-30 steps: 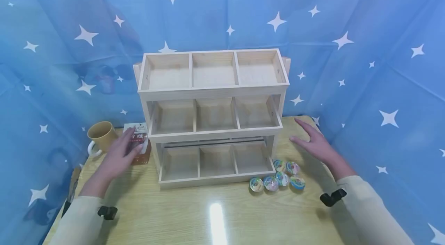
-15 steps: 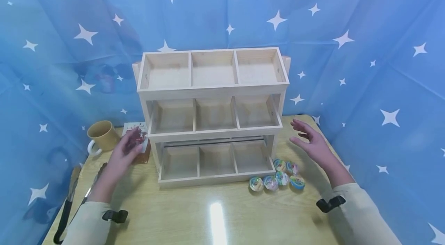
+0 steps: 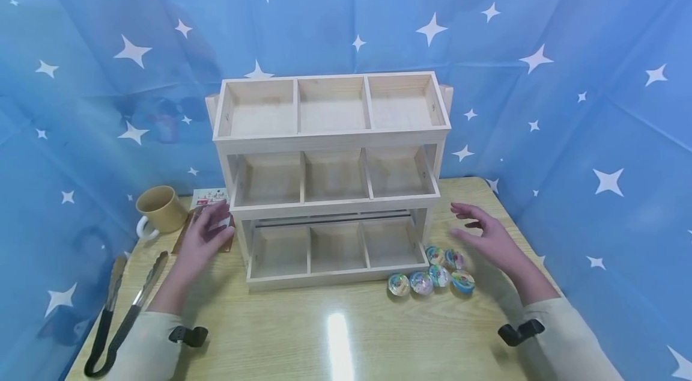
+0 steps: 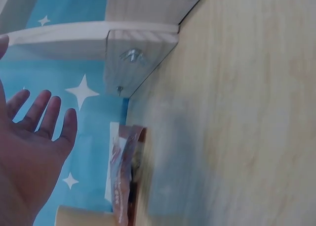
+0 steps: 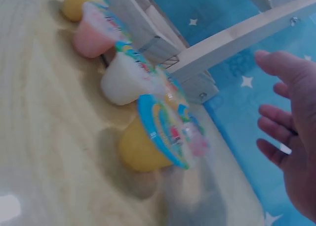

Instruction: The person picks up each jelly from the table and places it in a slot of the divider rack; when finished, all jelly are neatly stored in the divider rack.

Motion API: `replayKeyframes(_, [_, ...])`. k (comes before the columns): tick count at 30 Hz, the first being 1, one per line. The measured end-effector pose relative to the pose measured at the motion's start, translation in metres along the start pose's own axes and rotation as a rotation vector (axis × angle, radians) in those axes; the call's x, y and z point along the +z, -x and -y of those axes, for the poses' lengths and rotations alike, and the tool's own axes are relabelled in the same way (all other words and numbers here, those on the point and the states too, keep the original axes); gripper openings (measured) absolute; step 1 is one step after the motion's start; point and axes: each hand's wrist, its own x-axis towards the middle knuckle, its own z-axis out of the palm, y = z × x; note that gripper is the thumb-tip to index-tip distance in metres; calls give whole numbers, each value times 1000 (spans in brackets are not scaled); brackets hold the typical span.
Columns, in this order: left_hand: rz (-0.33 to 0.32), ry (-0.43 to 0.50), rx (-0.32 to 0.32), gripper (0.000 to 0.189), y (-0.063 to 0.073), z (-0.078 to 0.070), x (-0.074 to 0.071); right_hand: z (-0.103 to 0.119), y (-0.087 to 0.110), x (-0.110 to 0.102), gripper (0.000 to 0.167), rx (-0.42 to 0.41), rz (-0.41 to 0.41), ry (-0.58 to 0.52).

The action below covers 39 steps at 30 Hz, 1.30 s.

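Note:
A pale wooden three-tier rack [image 3: 335, 208] with divided compartments stands at the table's back. Left of it, my left hand [image 3: 197, 249] hovers with loosely bent fingers and holds nothing; behind it lies a brown-red packet [image 4: 123, 176] with a white top, partly hidden by the hand in the head view. On the rack's other side my right hand [image 3: 494, 241] hangs in the air, fingers relaxed and nothing in them. Several small jelly cups [image 3: 438, 277] with printed lids sit between that hand and the rack's lower right corner. One yellow jelly cup [image 5: 140, 144] shows closest in the right wrist view.
A tan mug [image 3: 162, 210] with a white handle stands at the back left. Black-handled metal tongs [image 3: 124, 324] lie along the table's left edge. A blue star-patterned curtain [image 3: 335, 14] surrounds the table [image 3: 281, 333] at the back and sides.
My left hand has shifted slightly right and toward me, uncovering the tongs. The fingers of my right hand have bent a little, and that hand has dropped slightly. The rack and cups stay put.

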Motion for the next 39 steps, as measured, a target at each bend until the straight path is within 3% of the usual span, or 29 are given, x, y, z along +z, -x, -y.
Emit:
replayKeyframes(5, [16,19,-35,72,1,5,11,2,19,4,58,14,49,33])
replayKeyframes(10, [30,-38,-44,69,3,8,18,0,33,9,58,5,71,63])
replayKeyframes(14, [58,-56,-54,64,6,9,22,0,38,12,56,45,92,68])
replayKeyframes(25, [52,-36,-87,67,8,8,27,-3,40,20,53,175,133,85])
replayKeyframes(39, [41,-13,-124,73,8,4,29,-6,35,18,53,229,172,138])
